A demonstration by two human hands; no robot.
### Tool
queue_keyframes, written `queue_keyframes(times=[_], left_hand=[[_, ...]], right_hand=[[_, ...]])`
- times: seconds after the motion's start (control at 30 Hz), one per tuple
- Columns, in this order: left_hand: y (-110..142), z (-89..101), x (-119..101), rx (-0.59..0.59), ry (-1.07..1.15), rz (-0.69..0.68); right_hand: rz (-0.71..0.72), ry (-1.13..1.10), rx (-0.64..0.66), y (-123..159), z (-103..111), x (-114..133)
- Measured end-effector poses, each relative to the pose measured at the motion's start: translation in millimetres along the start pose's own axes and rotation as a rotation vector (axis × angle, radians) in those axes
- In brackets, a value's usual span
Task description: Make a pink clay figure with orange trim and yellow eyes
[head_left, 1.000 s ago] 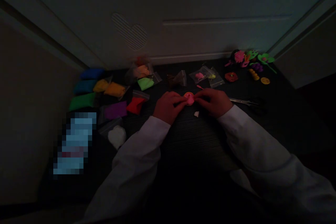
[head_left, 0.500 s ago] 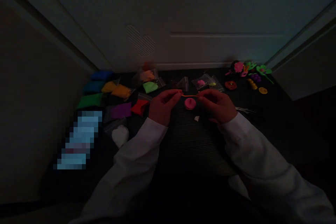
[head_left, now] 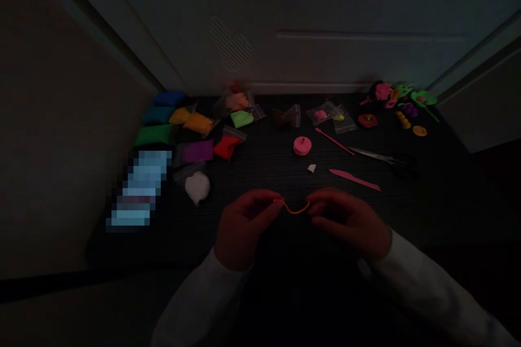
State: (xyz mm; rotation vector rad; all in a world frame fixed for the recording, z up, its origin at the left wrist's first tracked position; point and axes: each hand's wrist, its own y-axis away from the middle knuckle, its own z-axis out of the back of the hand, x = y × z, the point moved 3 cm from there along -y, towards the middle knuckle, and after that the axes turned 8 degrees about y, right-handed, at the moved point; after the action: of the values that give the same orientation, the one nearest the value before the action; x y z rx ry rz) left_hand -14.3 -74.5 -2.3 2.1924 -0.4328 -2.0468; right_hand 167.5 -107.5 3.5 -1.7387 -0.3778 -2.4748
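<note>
A thin orange clay strand (head_left: 293, 212) sags between my two hands near the table's front edge. My left hand (head_left: 244, 227) pinches its left end between thumb and fingers. At the right end, the fingertips of my right hand (head_left: 352, 222) hold it, thumb and index finger close together. Beyond the hands, a round pink clay piece (head_left: 302, 146) with a small darker bump on top rests on the dark table. A small white clay scrap (head_left: 311, 168) lies just in front of it. To its right are a pink plastic knife (head_left: 355, 179) and a slim pink modelling stick (head_left: 334, 141).
Scissors (head_left: 374, 155) lie at the right. Bags of coloured clay, including purple (head_left: 197, 150), red (head_left: 227, 147) and white (head_left: 197, 187), spread over the left side. A blurred lit screen (head_left: 140, 187) is at the left. Finished clay figures (head_left: 382, 92) stand back right.
Both hands have left the pink clay piece, lifted the orange strand off it and come back toward me. The strand was straight half a second ago and now droops. The pink knife is now fully visible.
</note>
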Motion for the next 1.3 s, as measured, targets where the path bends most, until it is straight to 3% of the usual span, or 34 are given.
queue_keyframes(times=[0.1,0.27,0.43,0.53,0.73,0.97,1.17,1.3], left_hand=[[5.4,0.3,1.2,-0.004,0.045,0.009],[16.9,-0.8,-11.4,-0.032,0.13,-0.04],[39.1,-5.9,-32.7,-0.052,0.157,-0.112],[53.5,-11.5,-43.6,0.009,0.114,-0.201],[74.3,-16.2,-56.0,0.176,0.061,-0.337],[86.0,-20.2,-57.0,0.189,0.121,-0.31],[88.4,-22.1,-57.3,0.121,0.15,-0.34],[80.1,-16.9,-52.5,0.062,0.057,-0.372]], right_hand=[[0.02,0.133,-0.05,-0.2,-3.8,1.5],[0.096,0.155,-0.118,5.2,0.0,10.2],[0.292,0.35,-0.215,23.4,3.0,35.2],[0.41,0.457,-0.235,34.2,-5.8,56.5],[0.577,0.451,-0.359,50.1,-17.0,86.9],[0.521,0.478,-0.287,59.3,-12.1,90.9],[0.534,0.511,-0.328,61.5,-11.0,91.6],[0.531,0.575,-0.332,55.1,-11.3,78.1]])
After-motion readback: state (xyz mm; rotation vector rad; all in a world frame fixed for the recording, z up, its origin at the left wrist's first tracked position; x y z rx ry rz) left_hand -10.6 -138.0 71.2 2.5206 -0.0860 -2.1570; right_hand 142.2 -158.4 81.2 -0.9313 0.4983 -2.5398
